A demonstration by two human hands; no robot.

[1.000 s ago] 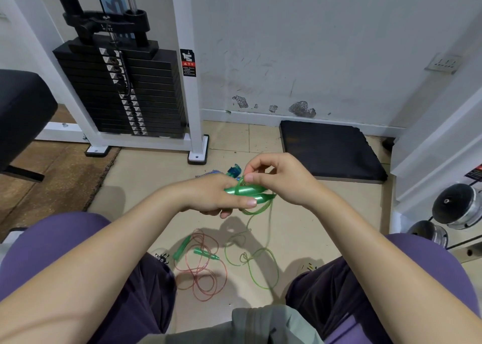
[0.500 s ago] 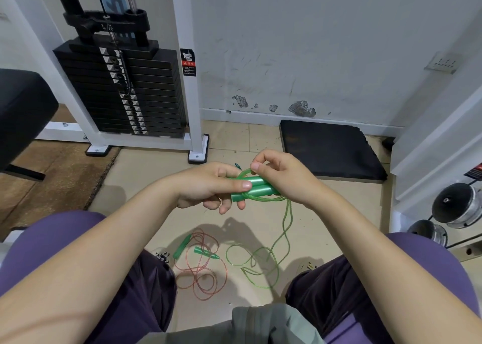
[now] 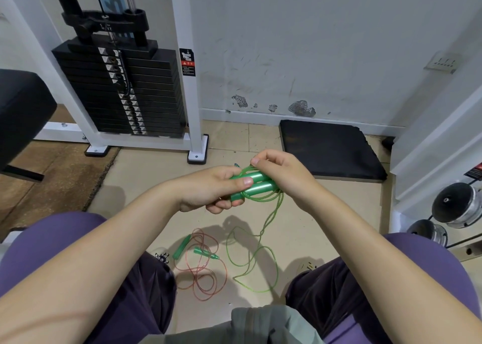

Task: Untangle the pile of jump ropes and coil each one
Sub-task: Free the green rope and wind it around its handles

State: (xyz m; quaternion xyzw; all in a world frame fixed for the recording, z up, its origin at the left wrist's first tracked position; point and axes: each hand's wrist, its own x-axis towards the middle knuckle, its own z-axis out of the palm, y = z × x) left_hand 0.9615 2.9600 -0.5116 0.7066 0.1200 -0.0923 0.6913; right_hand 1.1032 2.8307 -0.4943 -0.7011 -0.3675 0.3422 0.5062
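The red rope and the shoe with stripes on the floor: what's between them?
In the head view, the loose green cord lies looped on the floor between the red rope and the striped shoe.

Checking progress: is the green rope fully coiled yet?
No. The green rope trails loose on the floor; only a few turns wrap the handles.

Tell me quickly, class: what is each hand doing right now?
Left hand: grips the two green handles.
Right hand: pinches the green rope above the handles.
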